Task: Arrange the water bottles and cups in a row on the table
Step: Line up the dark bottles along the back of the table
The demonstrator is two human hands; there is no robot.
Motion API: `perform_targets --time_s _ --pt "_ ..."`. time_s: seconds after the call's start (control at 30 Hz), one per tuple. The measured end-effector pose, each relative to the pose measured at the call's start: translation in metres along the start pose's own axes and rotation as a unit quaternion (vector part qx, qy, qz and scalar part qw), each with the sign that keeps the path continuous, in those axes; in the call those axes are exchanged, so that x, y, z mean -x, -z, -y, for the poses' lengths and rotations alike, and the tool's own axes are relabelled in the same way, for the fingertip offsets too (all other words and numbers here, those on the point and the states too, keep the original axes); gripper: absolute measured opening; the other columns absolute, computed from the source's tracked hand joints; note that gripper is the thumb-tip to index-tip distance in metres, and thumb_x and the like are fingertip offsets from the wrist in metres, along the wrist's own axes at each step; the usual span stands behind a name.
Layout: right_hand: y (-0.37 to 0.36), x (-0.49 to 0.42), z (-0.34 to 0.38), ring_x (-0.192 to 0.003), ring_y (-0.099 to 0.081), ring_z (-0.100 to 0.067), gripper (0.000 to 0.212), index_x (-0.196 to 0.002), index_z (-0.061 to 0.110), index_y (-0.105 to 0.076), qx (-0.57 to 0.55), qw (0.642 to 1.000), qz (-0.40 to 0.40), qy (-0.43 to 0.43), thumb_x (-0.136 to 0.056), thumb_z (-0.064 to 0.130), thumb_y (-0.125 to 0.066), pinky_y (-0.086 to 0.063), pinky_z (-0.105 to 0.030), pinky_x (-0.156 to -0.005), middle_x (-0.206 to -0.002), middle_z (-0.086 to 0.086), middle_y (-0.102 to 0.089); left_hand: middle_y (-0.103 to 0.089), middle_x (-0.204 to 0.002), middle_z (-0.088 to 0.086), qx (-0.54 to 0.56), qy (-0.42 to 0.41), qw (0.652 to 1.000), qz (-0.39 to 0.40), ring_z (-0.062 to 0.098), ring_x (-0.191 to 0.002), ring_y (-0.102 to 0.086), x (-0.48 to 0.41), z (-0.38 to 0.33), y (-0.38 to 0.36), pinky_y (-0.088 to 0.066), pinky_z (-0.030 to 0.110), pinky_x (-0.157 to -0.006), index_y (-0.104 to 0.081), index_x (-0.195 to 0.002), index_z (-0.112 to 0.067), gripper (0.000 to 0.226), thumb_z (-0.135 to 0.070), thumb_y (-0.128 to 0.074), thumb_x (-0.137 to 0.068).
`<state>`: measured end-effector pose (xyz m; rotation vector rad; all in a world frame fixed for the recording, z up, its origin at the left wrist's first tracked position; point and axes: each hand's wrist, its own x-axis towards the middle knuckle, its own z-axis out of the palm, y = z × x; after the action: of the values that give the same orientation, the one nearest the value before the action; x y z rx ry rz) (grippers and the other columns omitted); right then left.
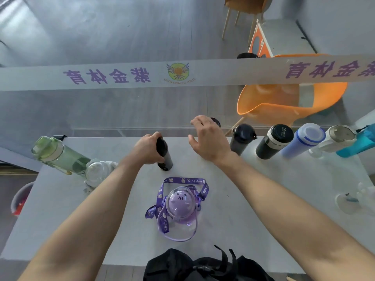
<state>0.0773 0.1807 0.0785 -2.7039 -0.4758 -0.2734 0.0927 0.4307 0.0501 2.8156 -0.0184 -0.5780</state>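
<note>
My left hand grips a slim black bottle standing near the table's far edge. My right hand hovers open over another dark bottle, mostly hidden behind it. To the right stands a row: a dark grey bottle, a black and white flask, a blue bottle, a white cup and a teal bottle. A purple kids' bottle with a strap stands near me. On the left are a green bottle and a clear cup.
The grey table runs to a glass wall with a printed band. A black bag lies at the near edge. Clear glassware sits at the right. An orange chair stands beyond the glass.
</note>
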Motion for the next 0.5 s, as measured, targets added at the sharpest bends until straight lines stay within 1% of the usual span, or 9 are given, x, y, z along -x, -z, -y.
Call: perform_targets --time_s 0.1,0.23,0.3,0.33,0.43,0.5 --pt "0.000 0.009 0.001 -0.110 -0.067 -0.030 0.033 -0.119 0.004 -0.072 0.021 1.000 0.001 0.003 -0.095 0.027 -0.071 -0.057 -0.045 -0.102 -0.118 -0.013 -0.071 -0.056 -0.119 0.004 0.022 -0.023 0.999 -0.014 0.029 -0.111 -0.054 -0.010 -0.008 -0.004 -0.050 0.036 -0.081 -0.053 -0.136 -0.025 0.082 -0.030 -0.092 -0.064" --pt "0.007 0.022 0.005 -0.102 -0.067 -0.028 0.028 -0.112 0.007 -0.072 0.031 0.999 0.008 0.011 -0.098 0.029 -0.064 -0.061 -0.043 -0.088 -0.113 -0.009 -0.070 -0.051 -0.117 0.000 0.026 -0.047 0.998 -0.017 0.031 -0.114 -0.056 -0.029 -0.029 -0.005 -0.050 0.036 -0.081 -0.050 -0.141 -0.029 0.085 -0.032 -0.089 -0.065" --pt "0.012 0.032 0.008 -0.096 -0.069 -0.028 0.029 -0.114 0.010 -0.070 0.021 0.998 0.057 0.008 -0.100 0.033 -0.060 -0.062 -0.046 -0.081 -0.111 -0.007 -0.070 -0.048 -0.117 0.000 0.025 -0.059 0.998 -0.013 0.032 -0.114 -0.057 -0.037 -0.039 -0.006 -0.049 0.036 -0.081 -0.048 -0.144 -0.029 0.088 -0.032 -0.089 -0.066" --pt "0.012 0.037 0.009 -0.095 -0.070 -0.029 0.031 -0.117 0.011 -0.070 0.018 0.995 0.094 -0.001 -0.101 0.035 -0.060 -0.062 -0.048 -0.080 -0.113 -0.007 -0.070 -0.048 -0.118 0.000 0.024 -0.067 0.997 -0.011 0.032 -0.114 -0.058 -0.040 -0.044 -0.006 -0.049 0.036 -0.081 -0.048 -0.145 -0.029 0.089 -0.031 -0.089 -0.067" --pt "0.009 0.051 0.006 -0.104 -0.072 -0.032 0.039 -0.129 0.015 -0.067 0.056 0.971 0.227 -0.048 -0.101 0.041 -0.063 -0.062 -0.049 -0.089 -0.122 -0.008 -0.068 -0.051 -0.125 0.004 0.016 -0.081 0.997 -0.002 0.033 -0.116 -0.059 -0.047 -0.053 -0.006 -0.053 0.037 -0.082 -0.046 -0.149 -0.031 0.092 -0.032 -0.089 -0.068" --pt "0.006 0.059 0.002 -0.109 -0.072 -0.035 0.042 -0.133 0.016 -0.067 0.075 0.957 0.269 -0.073 -0.100 0.041 -0.066 -0.062 -0.049 -0.092 -0.125 -0.010 -0.068 -0.052 -0.129 0.004 0.013 -0.084 0.996 0.004 0.035 -0.119 -0.059 -0.048 -0.056 -0.006 -0.056 0.039 -0.085 -0.042 -0.153 -0.033 0.097 -0.032 -0.089 -0.068"
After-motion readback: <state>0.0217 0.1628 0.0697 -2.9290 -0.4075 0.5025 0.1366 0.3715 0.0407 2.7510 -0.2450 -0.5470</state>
